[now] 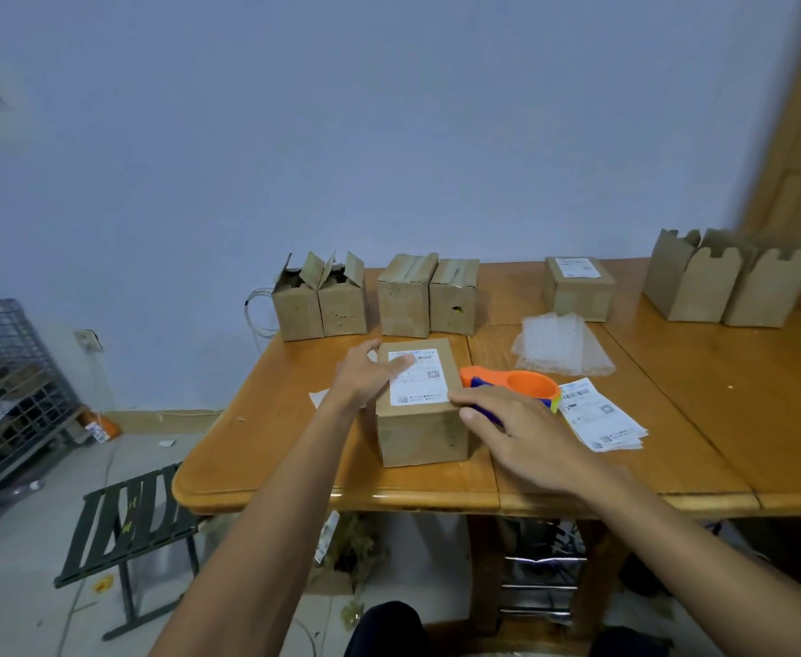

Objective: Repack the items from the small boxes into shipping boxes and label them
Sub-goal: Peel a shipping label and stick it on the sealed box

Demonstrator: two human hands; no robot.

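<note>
The wooden table (294, 457) carries a closed shipping box (422, 433) near its front edge. The left hand (365, 372) lies flat on the box top, straight fingers (400, 364) pressing the white label (424, 381). The right hand (521, 433), fingers spread apart, touches the box's right edge, above an orange tape dispenser (526, 384).

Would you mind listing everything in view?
table: one, orange, centre.
front box: one, brown, white label, table front.
back box: one, brown, labelled, table rear.
small boxes: four, brown, rear left.
tall open boxes: two, brown, rear right.
tape dispenser: one, orange and blue, right of front box.
label sheets: stack, white, beside dispenser.
bubble wrap: pile, clear, table middle.
stool: one, dark green, floor left.
left hand: fingers flat on front box's label.
right hand: at front box's right edge.
</note>
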